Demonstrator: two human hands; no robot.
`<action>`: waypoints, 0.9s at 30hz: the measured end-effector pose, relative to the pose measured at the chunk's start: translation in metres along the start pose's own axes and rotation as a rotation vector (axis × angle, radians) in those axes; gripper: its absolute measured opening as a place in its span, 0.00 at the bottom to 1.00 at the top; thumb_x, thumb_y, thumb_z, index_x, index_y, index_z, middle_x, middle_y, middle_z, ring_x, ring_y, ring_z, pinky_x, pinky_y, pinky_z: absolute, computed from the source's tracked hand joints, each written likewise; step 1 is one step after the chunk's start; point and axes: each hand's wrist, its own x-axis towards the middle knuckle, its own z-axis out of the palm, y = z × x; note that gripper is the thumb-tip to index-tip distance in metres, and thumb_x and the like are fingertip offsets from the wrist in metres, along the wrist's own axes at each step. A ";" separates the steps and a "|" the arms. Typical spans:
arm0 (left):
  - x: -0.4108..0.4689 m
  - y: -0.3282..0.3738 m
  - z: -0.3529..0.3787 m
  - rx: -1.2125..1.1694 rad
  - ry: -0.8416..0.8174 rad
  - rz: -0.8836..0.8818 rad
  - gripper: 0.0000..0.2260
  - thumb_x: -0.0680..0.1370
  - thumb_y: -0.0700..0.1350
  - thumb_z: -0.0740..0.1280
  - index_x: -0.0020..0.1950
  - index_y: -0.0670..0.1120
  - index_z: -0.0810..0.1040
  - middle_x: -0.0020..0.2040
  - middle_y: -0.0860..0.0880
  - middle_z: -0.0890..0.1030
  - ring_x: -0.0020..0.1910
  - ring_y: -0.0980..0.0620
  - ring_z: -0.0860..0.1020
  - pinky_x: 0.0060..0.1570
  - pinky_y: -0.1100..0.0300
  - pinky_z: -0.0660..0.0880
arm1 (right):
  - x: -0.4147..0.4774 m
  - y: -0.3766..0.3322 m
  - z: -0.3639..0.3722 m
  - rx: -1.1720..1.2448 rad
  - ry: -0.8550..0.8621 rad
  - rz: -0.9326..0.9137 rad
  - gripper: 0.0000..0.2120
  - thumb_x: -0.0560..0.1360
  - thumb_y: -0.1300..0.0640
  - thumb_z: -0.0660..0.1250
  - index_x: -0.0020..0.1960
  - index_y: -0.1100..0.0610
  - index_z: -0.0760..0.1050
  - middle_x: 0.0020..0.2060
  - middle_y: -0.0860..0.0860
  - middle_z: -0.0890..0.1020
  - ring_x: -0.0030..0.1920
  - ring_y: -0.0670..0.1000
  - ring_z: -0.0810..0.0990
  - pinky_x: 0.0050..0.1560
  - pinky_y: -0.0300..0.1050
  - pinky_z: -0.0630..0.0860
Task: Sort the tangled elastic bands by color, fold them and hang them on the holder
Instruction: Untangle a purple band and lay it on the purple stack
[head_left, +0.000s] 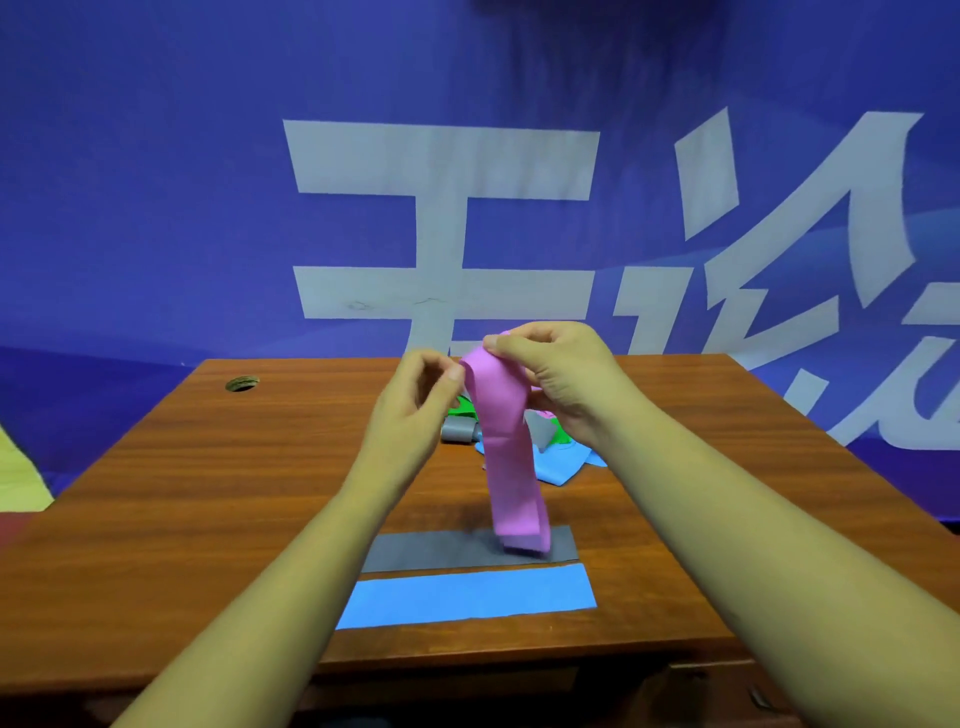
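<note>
Head view: left hand (415, 402) and right hand (563, 384) pinch one pink band (506, 467); one grey band (426, 552) and one blue band (467, 596) lie flat.

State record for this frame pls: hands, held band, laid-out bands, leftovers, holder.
left hand: pinches pink band top
right hand: grips pink band top
pink band: doubled over, hangs down, lower end over grey band
laid flat: grey band, then blue band nearer camera
leftovers: pile of green, grey, blue bands farther back on table
holder: not in view
</note>
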 end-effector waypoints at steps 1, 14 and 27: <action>-0.005 0.000 0.001 -0.003 -0.109 -0.006 0.09 0.77 0.52 0.65 0.48 0.46 0.76 0.42 0.51 0.79 0.43 0.55 0.76 0.46 0.62 0.73 | -0.001 0.000 0.002 0.002 0.016 0.009 0.04 0.73 0.59 0.73 0.41 0.59 0.81 0.33 0.52 0.80 0.32 0.49 0.76 0.33 0.39 0.74; -0.022 0.001 0.010 -0.188 -0.168 -0.215 0.06 0.78 0.35 0.66 0.54 0.39 0.78 0.36 0.54 0.84 0.35 0.61 0.79 0.38 0.66 0.74 | -0.005 0.011 -0.016 0.160 0.044 0.055 0.05 0.74 0.65 0.67 0.40 0.60 0.79 0.36 0.56 0.82 0.39 0.54 0.81 0.44 0.47 0.80; 0.015 0.028 -0.005 -0.291 -0.043 -0.299 0.07 0.79 0.38 0.65 0.53 0.45 0.82 0.45 0.44 0.84 0.41 0.47 0.77 0.40 0.56 0.71 | -0.025 0.054 -0.013 0.057 -0.233 0.161 0.16 0.76 0.51 0.69 0.56 0.62 0.80 0.50 0.59 0.85 0.53 0.57 0.83 0.60 0.54 0.76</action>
